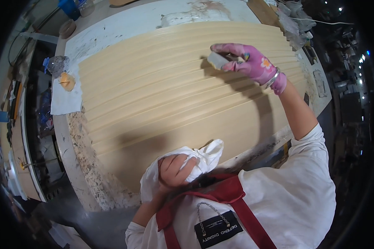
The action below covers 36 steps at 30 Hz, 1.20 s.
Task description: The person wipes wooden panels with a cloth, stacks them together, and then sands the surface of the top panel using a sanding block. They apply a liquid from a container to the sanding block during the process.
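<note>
A large cream panel (187, 99) with long raised ridges lies in front of me. Over its far right part, my right hand (247, 62), in a pink flowered glove, pinches a small pale-grey block (218, 60) with a yellowish edge. It may be a sanding block, but its kind is not certain. Close to my body, my bare left hand (174, 170) is closed round a bunched white cloth (207, 157) at the panel's near edge. Folds of the cloth hang over the wrist and hide part of that hand.
The panel rests on a paint-stained worktable (93, 178). At its left stand a clear plastic bottle (59, 65) and a cup of orange-tan paste (67, 81) on a white sheet (66, 103). A blue container (69, 9) is at the far left, crumpled clear plastic (293, 25) at the far right.
</note>
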Tool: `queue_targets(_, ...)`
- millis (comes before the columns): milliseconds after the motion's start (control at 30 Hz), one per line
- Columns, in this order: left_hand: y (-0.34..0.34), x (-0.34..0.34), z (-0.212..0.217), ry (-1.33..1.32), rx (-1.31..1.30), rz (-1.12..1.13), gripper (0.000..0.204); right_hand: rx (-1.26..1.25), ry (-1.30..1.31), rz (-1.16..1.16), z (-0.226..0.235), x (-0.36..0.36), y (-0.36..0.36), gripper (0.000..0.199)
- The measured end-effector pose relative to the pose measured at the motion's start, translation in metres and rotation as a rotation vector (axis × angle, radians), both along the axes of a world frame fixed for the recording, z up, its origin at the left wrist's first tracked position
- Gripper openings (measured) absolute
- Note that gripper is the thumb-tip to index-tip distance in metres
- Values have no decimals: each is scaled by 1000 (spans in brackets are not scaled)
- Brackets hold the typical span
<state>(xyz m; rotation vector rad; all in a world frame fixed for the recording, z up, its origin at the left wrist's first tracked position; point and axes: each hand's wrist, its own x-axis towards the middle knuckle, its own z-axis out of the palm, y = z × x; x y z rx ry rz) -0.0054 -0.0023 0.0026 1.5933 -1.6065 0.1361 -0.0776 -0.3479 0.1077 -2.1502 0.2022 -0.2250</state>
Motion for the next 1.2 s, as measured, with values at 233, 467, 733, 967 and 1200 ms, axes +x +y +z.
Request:
queue_targets(233,0,-3,-6,-27,-14,29,32,-716,-127,119,-14,42,39,37)
queue_targets(467,0,-3,-3,9,-37,37,29,-797,28,104,0,13,11,41)
queue_targets(733,1,-2,-2,16,-20,25,28,-732,-22,157,-2,31,19,38)
queue_targets(967,-5,-6,1,-7,-39,56,25,-787,-81,126,-6,33,25,36)
queue_targets(1200,-3,-4,-1,-16,-38,52,28,-703,80,77,1,22,11,31)
